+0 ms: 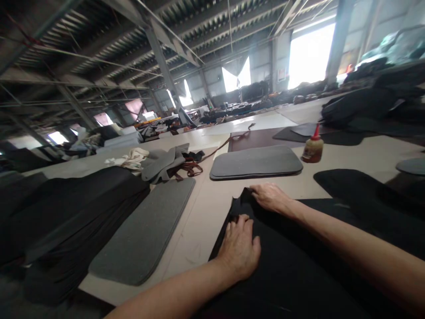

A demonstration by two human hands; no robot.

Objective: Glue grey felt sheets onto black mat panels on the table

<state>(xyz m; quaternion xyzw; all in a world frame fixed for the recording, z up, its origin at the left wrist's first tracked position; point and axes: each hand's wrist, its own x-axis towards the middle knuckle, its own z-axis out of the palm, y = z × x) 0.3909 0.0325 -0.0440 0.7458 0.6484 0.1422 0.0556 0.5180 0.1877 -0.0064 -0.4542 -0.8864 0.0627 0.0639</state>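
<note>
A large sheet of black fabric (292,266) covers the near part of the table, its left edge running away from me. My left hand (239,248) lies palm down on that edge, fingers a little bent and thumb held apart. At the far corner, my right hand (270,196) pinches the fabric, which rises there in a small fold. The tips of the right fingers are partly hidden by the hand itself. Just beyond the corner lies a stack of grey rounded panels (257,161). Left of the fabric is a longer dark grey panel (142,235).
A glue bottle with a red nozzle (313,146) stands right of the grey stack. Grey and brown scraps (166,164) lie at the back left. A draped pile of black cloth (73,208) fills the left side. More black pieces (365,190) lie to the right.
</note>
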